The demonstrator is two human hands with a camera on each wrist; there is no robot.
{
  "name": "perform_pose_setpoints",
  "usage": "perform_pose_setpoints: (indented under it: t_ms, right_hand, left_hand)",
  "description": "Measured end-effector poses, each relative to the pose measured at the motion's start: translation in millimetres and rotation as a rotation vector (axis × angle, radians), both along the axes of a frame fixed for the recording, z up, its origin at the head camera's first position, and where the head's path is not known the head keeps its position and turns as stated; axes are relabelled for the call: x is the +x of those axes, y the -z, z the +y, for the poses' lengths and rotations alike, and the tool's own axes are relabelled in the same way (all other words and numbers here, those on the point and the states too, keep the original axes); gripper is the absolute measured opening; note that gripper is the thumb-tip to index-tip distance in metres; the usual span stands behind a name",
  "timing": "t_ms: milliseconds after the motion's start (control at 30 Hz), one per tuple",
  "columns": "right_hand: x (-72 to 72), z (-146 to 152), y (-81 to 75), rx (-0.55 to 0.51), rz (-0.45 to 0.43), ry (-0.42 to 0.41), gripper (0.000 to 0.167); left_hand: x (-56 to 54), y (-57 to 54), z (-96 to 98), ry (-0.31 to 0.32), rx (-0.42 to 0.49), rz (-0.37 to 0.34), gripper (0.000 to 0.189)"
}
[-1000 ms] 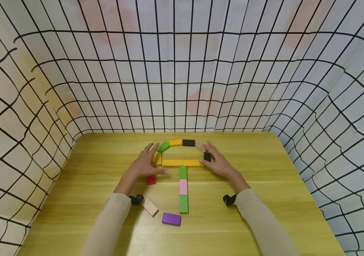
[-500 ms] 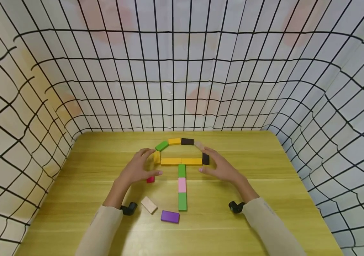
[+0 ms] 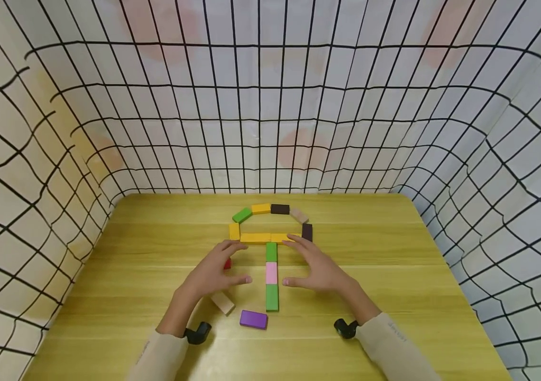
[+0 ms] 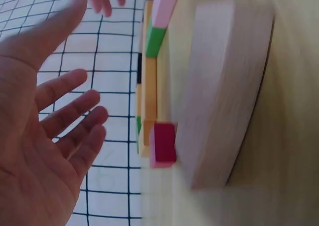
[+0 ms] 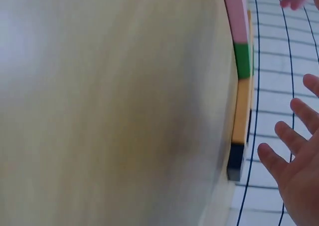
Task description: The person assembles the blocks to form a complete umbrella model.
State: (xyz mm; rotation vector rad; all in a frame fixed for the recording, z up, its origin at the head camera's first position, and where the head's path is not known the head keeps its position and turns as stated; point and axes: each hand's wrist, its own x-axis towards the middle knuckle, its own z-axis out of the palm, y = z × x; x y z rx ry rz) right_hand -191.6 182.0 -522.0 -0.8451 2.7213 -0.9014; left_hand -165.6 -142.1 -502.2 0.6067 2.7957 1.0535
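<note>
Both hands hover over the table with nothing in their grasp. My left hand, fingers loosely bent and thumb apart, is left of a column made of a green block, a pink block and another green block. Mirroring it on the right side is my right hand, its fingertips overlapping a long yellow block. That row tops the column, and an arch of smaller blocks curves behind it, including a black block and a yellow block. A red block is partly hidden behind the left hand.
Loose on the wooden table lie a purple block and a pale wooden block, the latter below the left hand. A black wire grid stands along the table's back and sides. Each wrist carries a small black camera.
Both hands have drawn back from the arch toward the person, and the right hand has also moved inward. The arch's right blocks now show fully; the blocks stay in place.
</note>
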Motion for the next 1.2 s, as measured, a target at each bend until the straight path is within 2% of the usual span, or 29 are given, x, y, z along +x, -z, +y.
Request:
perform_pose_setpoints:
  t_ms: [267,433,633,867,1067,1200]
  right_hand:
    - [9.7,-19,9.5,0.035,-0.001,-0.064,0.107]
    - [11.6,-25,11.7,0.058,-0.005,-0.067,0.111]
    - [9.3,-27,20.5,0.088,0.012,-0.091,0.112]
    - [7.6,-30,24.4,0.113,0.027,-0.117,0.111]
    - [8.6,-31,26.6,0.138,0.056,-0.118,0.11]
    - [9.2,-31,28.0,0.15,0.058,-0.119,0.11]
  left_hand:
    - [17.6,11.7,12.7,0.047,0.019,-0.024,0.082]
    - [26.2,13.8,16.9,0.066,0.015,-0.038,0.078]
    - [31.5,17.9,19.1,0.11,0.029,-0.02,0.071]
    - [37.6,25.8,22.7,0.144,0.01,-0.054,0.067]
    - [41.3,30.3,23.5,0.187,-0.011,-0.022,0.062]
    - [43.8,31.4,23.3,0.221,0.01,-0.01,0.063]
